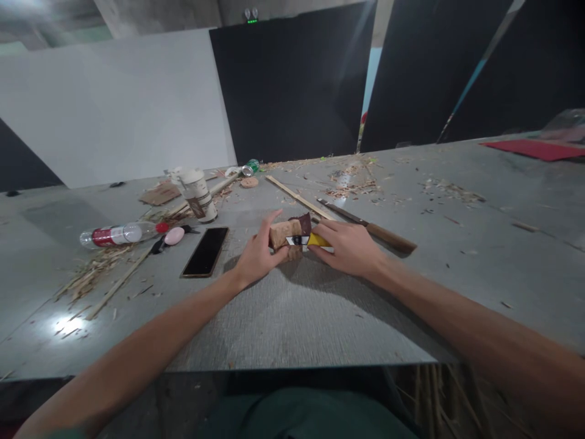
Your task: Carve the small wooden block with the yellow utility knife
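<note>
Both my hands meet over a small snack bar in a torn wrapper [292, 236] at the middle of the grey table [292, 317]. My left hand [256, 255] pinches the tan, unwrapped end of the bar. My right hand [348, 245] is closed on the yellow and dark brown wrapper end. The bar rests low, close to the table top.
A black phone [205, 251] lies left of my hands. Further left lie a plastic bottle [119, 234], a pink object [174, 236] and a paper cup [199, 195]. A wooden-handled knife [371, 227] and a thin wood strip [299, 197] lie behind my right hand. Wood shavings are scattered about.
</note>
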Demonstrator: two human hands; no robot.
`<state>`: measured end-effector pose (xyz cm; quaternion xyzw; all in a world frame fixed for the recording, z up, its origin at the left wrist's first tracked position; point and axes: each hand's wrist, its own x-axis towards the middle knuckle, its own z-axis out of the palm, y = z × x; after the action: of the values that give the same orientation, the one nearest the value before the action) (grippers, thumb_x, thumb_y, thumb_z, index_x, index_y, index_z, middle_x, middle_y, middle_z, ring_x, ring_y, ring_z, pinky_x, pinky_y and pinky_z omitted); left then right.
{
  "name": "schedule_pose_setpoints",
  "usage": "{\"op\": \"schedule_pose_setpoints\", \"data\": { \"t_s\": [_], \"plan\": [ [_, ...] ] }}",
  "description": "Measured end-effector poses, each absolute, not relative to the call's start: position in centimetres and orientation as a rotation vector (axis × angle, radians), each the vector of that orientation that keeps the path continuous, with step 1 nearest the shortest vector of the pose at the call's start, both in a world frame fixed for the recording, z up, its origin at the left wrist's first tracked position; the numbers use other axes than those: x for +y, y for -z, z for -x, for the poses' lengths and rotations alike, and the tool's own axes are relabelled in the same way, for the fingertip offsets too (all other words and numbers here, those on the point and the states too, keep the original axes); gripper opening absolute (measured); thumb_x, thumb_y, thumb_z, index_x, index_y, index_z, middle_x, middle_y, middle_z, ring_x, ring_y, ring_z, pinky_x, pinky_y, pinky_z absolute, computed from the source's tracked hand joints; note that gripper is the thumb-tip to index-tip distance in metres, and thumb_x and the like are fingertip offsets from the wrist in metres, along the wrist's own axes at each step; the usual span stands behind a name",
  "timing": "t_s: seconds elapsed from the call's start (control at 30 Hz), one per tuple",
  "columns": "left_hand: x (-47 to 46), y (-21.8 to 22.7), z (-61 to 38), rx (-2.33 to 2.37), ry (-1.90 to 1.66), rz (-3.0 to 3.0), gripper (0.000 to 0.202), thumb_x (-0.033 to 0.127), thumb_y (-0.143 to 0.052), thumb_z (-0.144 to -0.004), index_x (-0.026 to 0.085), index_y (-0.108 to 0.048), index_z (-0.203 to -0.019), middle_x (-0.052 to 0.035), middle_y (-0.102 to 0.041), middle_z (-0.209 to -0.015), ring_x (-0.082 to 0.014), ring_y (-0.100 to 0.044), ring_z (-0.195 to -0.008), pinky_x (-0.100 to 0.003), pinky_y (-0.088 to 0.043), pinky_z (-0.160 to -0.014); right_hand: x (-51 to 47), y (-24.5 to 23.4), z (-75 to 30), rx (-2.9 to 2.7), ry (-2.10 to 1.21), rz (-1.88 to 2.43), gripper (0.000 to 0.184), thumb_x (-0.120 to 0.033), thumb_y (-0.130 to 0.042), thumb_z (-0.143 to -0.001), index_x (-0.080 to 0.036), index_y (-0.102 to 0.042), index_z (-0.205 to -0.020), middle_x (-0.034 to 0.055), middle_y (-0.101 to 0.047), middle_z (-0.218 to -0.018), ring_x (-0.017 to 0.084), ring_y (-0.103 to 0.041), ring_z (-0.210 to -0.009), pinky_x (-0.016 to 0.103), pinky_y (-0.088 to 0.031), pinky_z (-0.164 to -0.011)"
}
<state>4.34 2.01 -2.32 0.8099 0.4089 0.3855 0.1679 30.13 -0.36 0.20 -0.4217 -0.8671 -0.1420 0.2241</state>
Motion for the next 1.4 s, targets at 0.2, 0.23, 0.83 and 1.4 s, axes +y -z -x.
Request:
{"op": "schedule_pose_setpoints", "data": {
  "t_s": [0.2,0.23,0.83,1.4],
  "plan": [
    [2.1,2.4,-4.3,1.138,-1.09,-2.278,0.08,0.026,-0.067,-0.089,0.028,-0.031,-0.161,-0.0018,-0.068,-0.102,-0.0186,-0.066,-0.083,-0.033,-0.055,-0.082,-0.4,-0.3,-30.0,-2.389,0.364,1.163,0.021,-0.038,-0.053,-0.102,-0.02,-0.064,-0.104,0.0085,-0.072,-0.099,0.023,-0.066,-0.084,0.034,-0.038,-0.065],
    [2.1,2.4,-4.3,1.134,-1.092,-2.277,0.079,0.026,-0.067,-0.089,0.028,-0.033,-0.16,-0.0017,-0.068,-0.102,-0.0187,-0.067,-0.083,-0.033,-0.055,-0.083,-0.4,-0.3,-29.9,-2.389,0.359,1.164,0.02,-0.037,-0.054,-0.102,-0.02,-0.063,-0.103,0.0087,-0.072,-0.099,0.023,-0.066,-0.084,0.034,-0.038,-0.065],
    [2.1,1.4,-5.2,0.832,-1.033,-1.891,0.055,0.021,-0.069,-0.083,0.025,-0.064,-0.137,-0.0061,-0.07,-0.142,-0.0255,-0.066,-0.129,-0.046,-0.05,-0.113,-0.8,-0.4,-30.1,-2.357,0.278,1.137,0.024,-0.041,-0.051,-0.104,-0.021,-0.064,-0.108,0.0085,-0.073,-0.103,0.022,-0.067,-0.087,0.033,-0.041,-0.069],
    [1.8,1.2,-6.1,0.769,-1.077,-1.906,0.045,0.016,-0.077,-0.078,0.024,-0.07,-0.121,-0.0091,-0.068,-0.138,-0.0258,-0.062,-0.131,-0.047,-0.049,-0.114,-1.0,-0.7,-29.9,-2.448,0.302,0.999,0.028,-0.037,-0.05,-0.105,-0.019,-0.063,-0.121,0.0088,-0.073,-0.104,0.023,-0.066,-0.091,0.033,-0.041,-0.069]
  ]
}}
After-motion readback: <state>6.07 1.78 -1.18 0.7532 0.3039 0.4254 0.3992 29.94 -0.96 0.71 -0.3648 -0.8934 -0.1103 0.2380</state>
